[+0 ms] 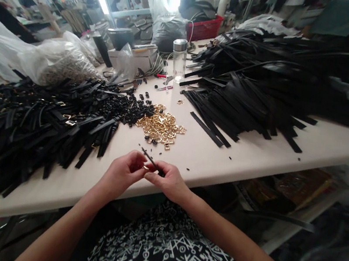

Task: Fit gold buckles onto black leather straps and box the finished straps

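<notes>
At the table's front edge my two hands meet, fingertips close together. My right hand [170, 182] is closed on a narrow black strap [150, 158], which slants up and left past the fingers. My left hand [125, 170] pinches what looks like a small gold buckle [145, 168] beside the strap; the fingers partly hide it. Just beyond the hands lies a heap of gold buckles [163, 128], with a pile of small black pieces [133, 107] against its left side. A few tiny black bits are scattered on the table near my fingers.
Black straps with gold buckles [32, 125] are heaped at the left. Loose black straps [242, 101] cover the right rear. A glass bottle [179, 63] stands at the back, with a red basket [205, 28] and a plastic bag [167, 19] behind. The pale tabletop [265, 162] ends near my body.
</notes>
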Motion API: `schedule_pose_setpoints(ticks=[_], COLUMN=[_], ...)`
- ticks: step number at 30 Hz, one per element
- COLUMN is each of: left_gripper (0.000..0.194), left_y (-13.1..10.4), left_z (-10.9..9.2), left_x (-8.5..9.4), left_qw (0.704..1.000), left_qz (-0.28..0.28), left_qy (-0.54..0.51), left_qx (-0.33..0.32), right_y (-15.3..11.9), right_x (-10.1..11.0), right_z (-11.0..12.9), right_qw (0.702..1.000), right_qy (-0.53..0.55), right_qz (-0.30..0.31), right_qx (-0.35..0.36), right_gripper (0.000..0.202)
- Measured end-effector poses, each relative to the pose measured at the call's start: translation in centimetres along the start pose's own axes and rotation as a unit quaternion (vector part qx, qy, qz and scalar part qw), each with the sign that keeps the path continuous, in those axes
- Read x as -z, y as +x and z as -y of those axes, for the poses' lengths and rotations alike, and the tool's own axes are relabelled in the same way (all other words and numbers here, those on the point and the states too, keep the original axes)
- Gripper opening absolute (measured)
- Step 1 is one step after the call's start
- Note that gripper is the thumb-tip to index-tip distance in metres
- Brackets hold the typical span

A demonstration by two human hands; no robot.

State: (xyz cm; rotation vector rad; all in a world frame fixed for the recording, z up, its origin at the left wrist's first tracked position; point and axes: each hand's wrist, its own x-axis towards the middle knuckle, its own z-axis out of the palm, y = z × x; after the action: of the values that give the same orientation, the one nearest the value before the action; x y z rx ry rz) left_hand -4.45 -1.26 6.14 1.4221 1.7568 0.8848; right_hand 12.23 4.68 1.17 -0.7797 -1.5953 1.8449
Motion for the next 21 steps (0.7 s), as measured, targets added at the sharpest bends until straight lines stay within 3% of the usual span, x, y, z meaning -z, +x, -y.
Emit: schedule_pose_setpoints(ticks=[5, 9, 13, 17, 21], left_gripper=[0.016, 0.020, 0.022, 0.023, 0.020], left_y=[-0.4, -0.3, -0.2, -0.5, -0.6], left_z=[-1.0, -0.6, 0.2, -0.2, -0.9], left_x=[-0.4, -0.7, -1.9, -2.7, -2.4], left_qw=[1.000, 0.985, 0.959, 0.972, 0.981], left_qz=[-0.021, 0.033, -0.010, -0.084, -0.099], left_qy=[0.000, -0.165, -0.276, -0.216, -0.169], left_qx=[-0.005, 0.038, 0.061, 0.028, 0.010], right_y=[0.0, -0.2, -0.2, -0.2, -0.4], right_x=[0.1, 0.5, 0.5, 0.4, 0.5], right_z=[0.3, 0.3, 0.2, 0.1, 0.4], right_qw=[0.999, 0.998, 0.997, 0.997, 0.996], right_qy=[-0.032, -0.028, 0.014, 0.024, 0.030], right_qz=[-0.028, -0.049, -0.049, -0.050, -0.029], right_qx=[0.019, 0.037, 0.055, 0.058, 0.076], right_gripper=[0.024, 0.030, 0.032, 0.030, 0.032])
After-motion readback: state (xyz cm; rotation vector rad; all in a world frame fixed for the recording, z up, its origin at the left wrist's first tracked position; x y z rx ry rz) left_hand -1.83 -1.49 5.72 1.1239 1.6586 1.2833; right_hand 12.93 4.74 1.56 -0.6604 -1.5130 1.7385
